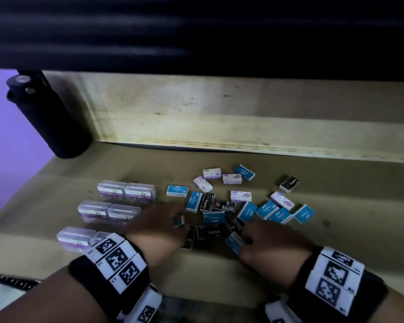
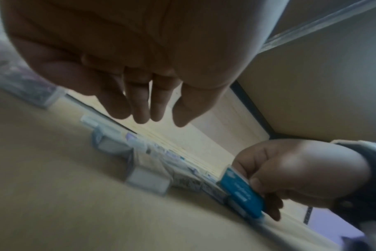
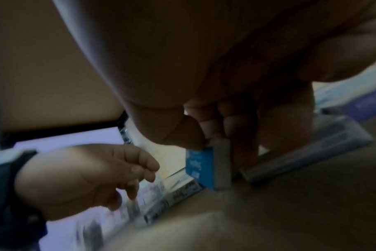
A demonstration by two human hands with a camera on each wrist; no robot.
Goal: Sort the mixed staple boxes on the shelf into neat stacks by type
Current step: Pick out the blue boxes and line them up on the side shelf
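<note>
Small staple boxes lie mixed on the tan shelf: blue ones, white-and-purple ones and black ones. My right hand pinches one blue staple box between thumb and fingers, tilted on edge at the pile's near side. That blue box touches the shelf with its lower corner; it also shows in the left wrist view as the blue box. My left hand hovers over the pile's left edge with fingers hanging relaxed and holding nothing. A small blue box lies by its fingertips.
Clear plastic cases with purple labels sit in paired rows at the left. A black bottle stands at the back left corner. A wooden back wall closes the shelf, with a dark shelf overhead. One black box lies apart at the right.
</note>
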